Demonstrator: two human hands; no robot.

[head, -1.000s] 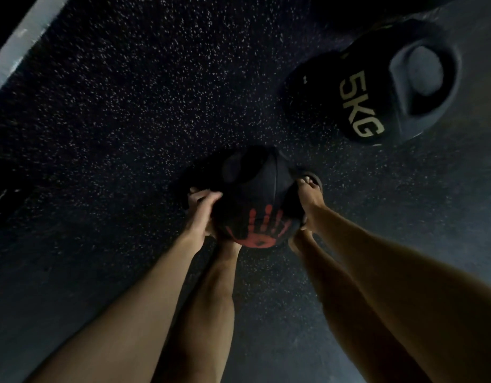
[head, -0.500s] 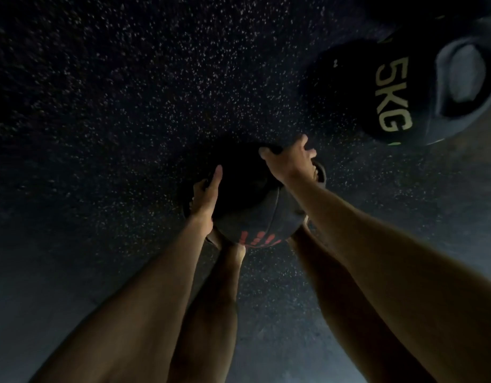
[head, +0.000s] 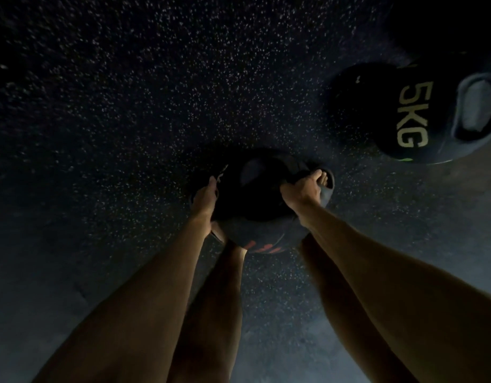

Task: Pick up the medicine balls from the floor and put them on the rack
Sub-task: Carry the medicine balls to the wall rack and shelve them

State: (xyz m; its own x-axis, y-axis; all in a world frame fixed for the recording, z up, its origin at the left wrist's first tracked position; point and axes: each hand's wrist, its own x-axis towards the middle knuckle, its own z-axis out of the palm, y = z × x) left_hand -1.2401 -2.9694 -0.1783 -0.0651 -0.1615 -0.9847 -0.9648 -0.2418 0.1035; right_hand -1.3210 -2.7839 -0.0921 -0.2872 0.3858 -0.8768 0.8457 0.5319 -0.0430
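Black medicine ball (head: 255, 200) is clasped by left hand (head: 204, 197) and right hand (head: 302, 189).

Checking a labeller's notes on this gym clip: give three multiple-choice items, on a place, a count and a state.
1. Where is the 5KG medicine ball? A upper right B lower left C between the forearms
2. Medicine balls in view? A one B two C four
3. The red-marked medicine ball is: A untouched B touched by both hands C on a rack
Key: A, it lies upper right; B, only those two show; B, left hand and right hand are on its sides.
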